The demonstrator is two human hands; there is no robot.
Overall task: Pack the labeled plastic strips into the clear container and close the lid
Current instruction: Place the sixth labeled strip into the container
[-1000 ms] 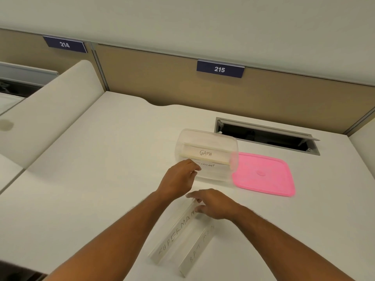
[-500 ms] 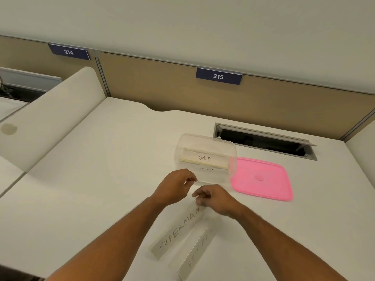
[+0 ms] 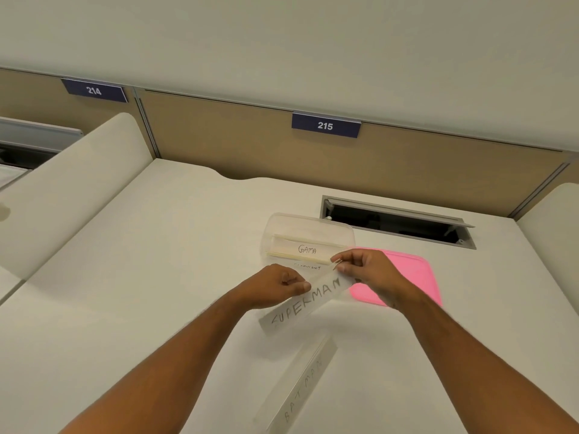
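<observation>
Both hands — left hand (image 3: pixel 275 285), right hand (image 3: pixel 365 266) — now pinch the SUPERMAN strip (image 3: pixel 305 300), lifted off the tabletop (image 3: pixel 156 277) — next into the container (image 3: pixel 308 236).

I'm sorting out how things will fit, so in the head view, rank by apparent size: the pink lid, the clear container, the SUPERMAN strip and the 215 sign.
1. Pink lid, though partly hidden by the right hand, and clear container: too close to rank.
2. SUPERMAN strip.
3. 215 sign, smallest, but farthest from the camera.
</observation>
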